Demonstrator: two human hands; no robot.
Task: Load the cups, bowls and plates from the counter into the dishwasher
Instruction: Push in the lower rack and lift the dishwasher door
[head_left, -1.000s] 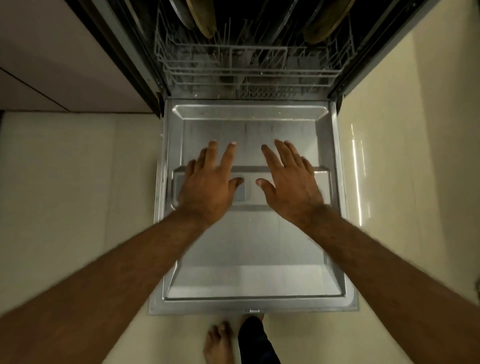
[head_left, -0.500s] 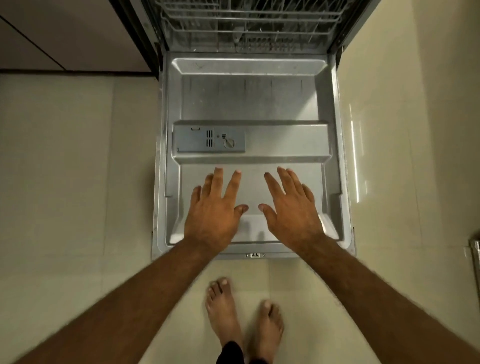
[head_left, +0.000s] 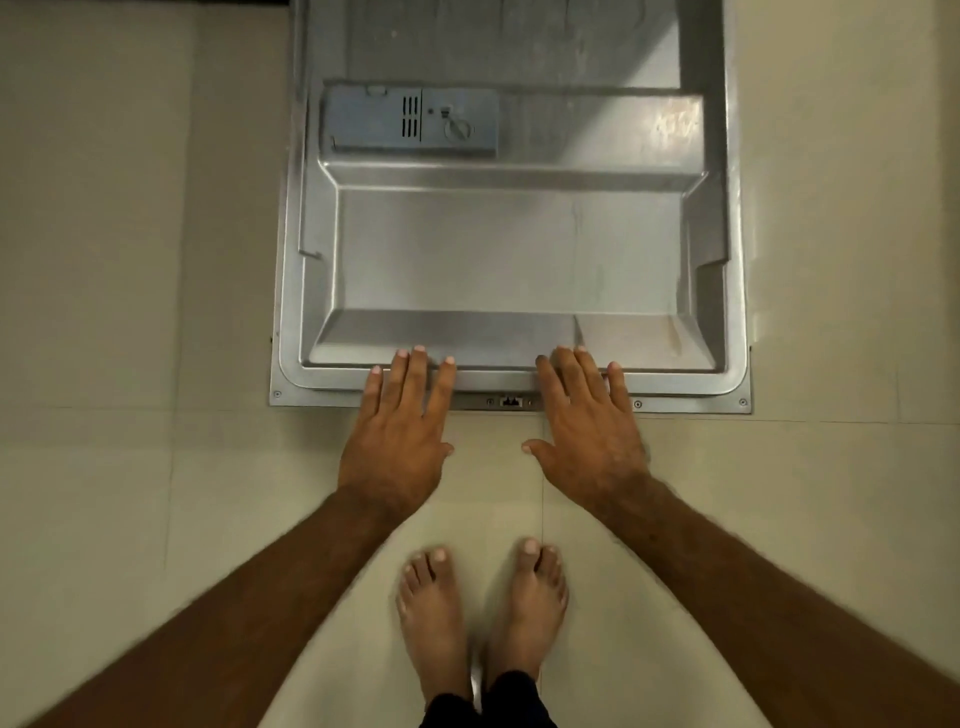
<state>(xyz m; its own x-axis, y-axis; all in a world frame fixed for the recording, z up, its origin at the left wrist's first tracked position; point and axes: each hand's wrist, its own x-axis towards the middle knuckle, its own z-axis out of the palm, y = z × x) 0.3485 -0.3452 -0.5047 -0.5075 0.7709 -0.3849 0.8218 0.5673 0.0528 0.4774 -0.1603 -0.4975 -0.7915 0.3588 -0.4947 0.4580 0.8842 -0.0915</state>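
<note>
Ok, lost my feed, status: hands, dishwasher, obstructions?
Left hand open, right hand open, both empty, over near edge of dishwasher door. Door down flat. No dishes in view.

This is a home kitchen. At 12 o'clock a dishwasher door (head_left: 509, 249) of stamped steel lies folded down flat. It carries a grey detergent dispenser (head_left: 410, 122) with vent slots and a round cap at 11 o'clock. Pale cream floor tiles (head_left: 130, 312) with thin grout lines spread all round it. Bare feet (head_left: 436, 613) stand on them at 6 o'clock.
</note>
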